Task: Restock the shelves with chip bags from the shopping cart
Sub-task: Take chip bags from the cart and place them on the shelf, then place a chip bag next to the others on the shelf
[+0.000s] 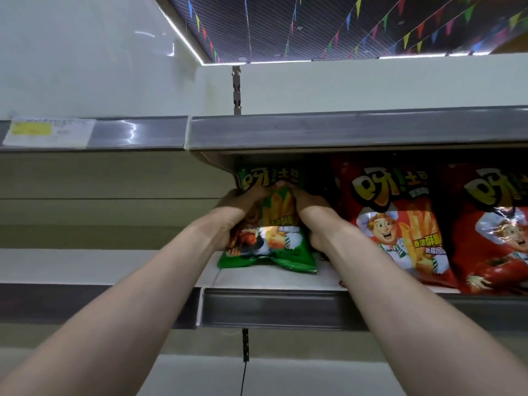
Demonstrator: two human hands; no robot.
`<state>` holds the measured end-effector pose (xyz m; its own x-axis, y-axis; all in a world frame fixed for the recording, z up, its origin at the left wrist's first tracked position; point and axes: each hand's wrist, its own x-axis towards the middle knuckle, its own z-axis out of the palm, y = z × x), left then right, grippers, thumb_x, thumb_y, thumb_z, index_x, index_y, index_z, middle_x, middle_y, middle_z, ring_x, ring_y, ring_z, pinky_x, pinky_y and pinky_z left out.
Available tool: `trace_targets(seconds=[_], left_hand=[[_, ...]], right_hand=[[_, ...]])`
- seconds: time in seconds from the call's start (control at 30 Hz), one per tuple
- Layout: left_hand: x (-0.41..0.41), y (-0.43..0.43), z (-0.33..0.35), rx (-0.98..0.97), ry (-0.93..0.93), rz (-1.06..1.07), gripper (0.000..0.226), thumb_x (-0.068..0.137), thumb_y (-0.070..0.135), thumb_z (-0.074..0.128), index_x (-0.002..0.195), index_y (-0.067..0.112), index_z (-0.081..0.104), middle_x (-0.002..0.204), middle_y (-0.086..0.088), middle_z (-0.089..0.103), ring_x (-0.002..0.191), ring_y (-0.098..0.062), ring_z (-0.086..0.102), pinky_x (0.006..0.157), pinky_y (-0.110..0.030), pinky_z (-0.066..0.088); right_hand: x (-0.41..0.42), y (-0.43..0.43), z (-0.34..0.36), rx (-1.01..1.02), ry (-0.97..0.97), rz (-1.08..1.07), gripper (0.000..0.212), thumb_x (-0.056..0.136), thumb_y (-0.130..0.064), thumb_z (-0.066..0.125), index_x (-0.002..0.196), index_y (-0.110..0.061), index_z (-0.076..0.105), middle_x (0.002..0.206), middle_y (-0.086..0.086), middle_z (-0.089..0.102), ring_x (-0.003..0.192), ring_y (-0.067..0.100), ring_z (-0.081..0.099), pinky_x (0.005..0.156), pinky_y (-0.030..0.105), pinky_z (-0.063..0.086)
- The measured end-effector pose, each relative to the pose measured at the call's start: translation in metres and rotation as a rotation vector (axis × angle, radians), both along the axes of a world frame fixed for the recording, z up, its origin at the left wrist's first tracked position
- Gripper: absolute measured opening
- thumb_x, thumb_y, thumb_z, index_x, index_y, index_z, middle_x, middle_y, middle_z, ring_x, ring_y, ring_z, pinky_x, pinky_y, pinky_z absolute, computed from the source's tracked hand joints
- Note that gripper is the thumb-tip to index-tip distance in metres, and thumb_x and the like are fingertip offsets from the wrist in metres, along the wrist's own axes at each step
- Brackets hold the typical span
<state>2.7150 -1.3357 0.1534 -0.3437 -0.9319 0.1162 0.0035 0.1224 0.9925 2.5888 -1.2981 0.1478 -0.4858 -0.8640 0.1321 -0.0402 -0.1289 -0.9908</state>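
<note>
Far left, a price label (48, 132) sits on the rail of the upper shelf (343, 132), and below it the boards run open. That's the spare room if anything needs to shift. Now the left hand (243, 204): it's curled round the left side of the green chip bag (274, 244), and the right hand (308, 207) is doing the same on the other side, fingers meeting near the top. I'd say two hands because a puffy bag wants to flop, and squeezing both flanks keeps it upright and facing out. The bag's bottom seam is down on the shelf (271, 278), a little back from the front lip, and its top is tucked just under the upper shelf, so there's hardly any headroom. To the right, the red chip bags (400, 224) stand in a row, the nearest just beside the right wrist, with a dark gap between. Tight on that side, free on the left. The cart is out of sight.
</note>
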Motion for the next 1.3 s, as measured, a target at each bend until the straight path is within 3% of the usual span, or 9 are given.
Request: trace_targets(seconds=[0.17,0.43,0.53,0.73,0.83,0.97,1.07,1.17,1.3], left_hand=[[-0.016,-0.030,-0.012,0.016,0.028,0.042,0.107,0.027,0.085,0.073,0.101,0.007,0.070,0.102,-0.024,0.066,0.089,-0.035,0.064,0.094,-0.044,0.048],[-0.036,-0.021,-0.014,-0.157,0.022,0.075,0.090,0.067,0.072,0.068,0.141,0.027,0.041,0.124,-0.002,0.065,0.095,-0.017,0.067,0.078,-0.029,0.053],[-0.036,-0.025,-0.024,-0.240,-0.040,0.090,0.076,0.067,0.071,0.066,0.129,0.035,0.044,0.122,0.003,0.063,0.104,-0.020,0.064,0.096,-0.039,0.050],[-0.032,-0.023,-0.029,-0.290,-0.024,0.139,0.072,0.081,0.056,0.066,0.140,0.022,0.040,0.120,0.002,0.058,0.109,-0.021,0.060,0.099,-0.036,0.048],[-0.032,-0.024,-0.028,-0.337,-0.004,0.165,0.065,0.083,0.047,0.069,0.137,0.020,0.044,0.120,0.002,0.060,0.107,-0.016,0.060,0.093,-0.028,0.049],[-0.032,-0.023,-0.024,-0.341,0.005,0.201,0.034,0.089,0.048,0.061,0.112,0.023,0.054,0.084,0.015,0.058,0.072,0.005,0.059,0.067,-0.010,0.047],[-0.032,-0.025,-0.021,-0.213,0.001,0.237,0.056,0.092,0.065,0.040,0.090,0.015,0.065,0.086,-0.003,0.067,0.081,-0.017,0.062,0.083,-0.029,0.050],[-0.031,-0.027,-0.023,-0.201,-0.048,0.256,0.075,0.088,0.070,0.038,0.126,0.009,0.059,0.121,-0.013,0.063,0.105,-0.027,0.060,0.098,-0.037,0.045],[-0.032,-0.031,-0.020,-0.220,0.066,0.250,0.064,0.091,0.061,0.047,0.130,0.010,0.055,0.121,-0.010,0.063,0.097,-0.023,0.061,0.082,-0.030,0.049]], right_hand=[[0.004,-0.019,-0.001,0.066,0.047,-0.107,0.052,0.106,-0.034,0.027,0.140,0.002,0.042,0.144,0.021,0.044,0.130,0.034,0.045,0.101,0.033,0.038],[-0.011,-0.031,-0.001,0.026,0.062,-0.137,0.068,0.100,-0.058,0.024,0.138,-0.008,0.049,0.138,0.019,0.052,0.124,0.031,0.052,0.106,0.039,0.039],[-0.014,-0.031,-0.006,0.022,0.057,-0.121,0.066,0.100,-0.057,0.026,0.135,-0.008,0.051,0.133,0.017,0.055,0.120,0.030,0.054,0.102,0.035,0.042],[-0.011,-0.025,-0.007,-0.044,0.059,-0.219,0.067,0.097,-0.059,0.032,0.141,-0.011,0.046,0.142,0.015,0.049,0.127,0.032,0.048,0.108,0.042,0.039],[-0.012,-0.021,-0.008,-0.069,0.070,-0.212,0.069,0.095,-0.062,0.037,0.147,-0.015,0.039,0.149,0.011,0.041,0.134,0.031,0.042,0.110,0.041,0.035],[-0.010,-0.022,-0.010,-0.086,0.068,-0.191,0.065,0.094,-0.054,0.048,0.144,-0.013,0.043,0.145,0.011,0.046,0.130,0.029,0.047,0.108,0.042,0.039],[-0.009,-0.024,-0.011,-0.114,0.071,-0.215,0.064,0.094,-0.051,0.052,0.144,-0.011,0.043,0.143,0.012,0.048,0.129,0.030,0.048,0.107,0.043,0.040],[-0.010,-0.025,-0.012,-0.132,0.112,-0.219,0.062,0.095,-0.051,0.050,0.142,-0.011,0.045,0.142,0.011,0.049,0.129,0.029,0.048,0.107,0.040,0.039],[-0.010,-0.025,-0.010,-0.166,0.123,-0.229,0.060,0.095,-0.048,0.051,0.142,-0.011,0.044,0.144,0.010,0.047,0.131,0.028,0.045,0.107,0.037,0.038]])
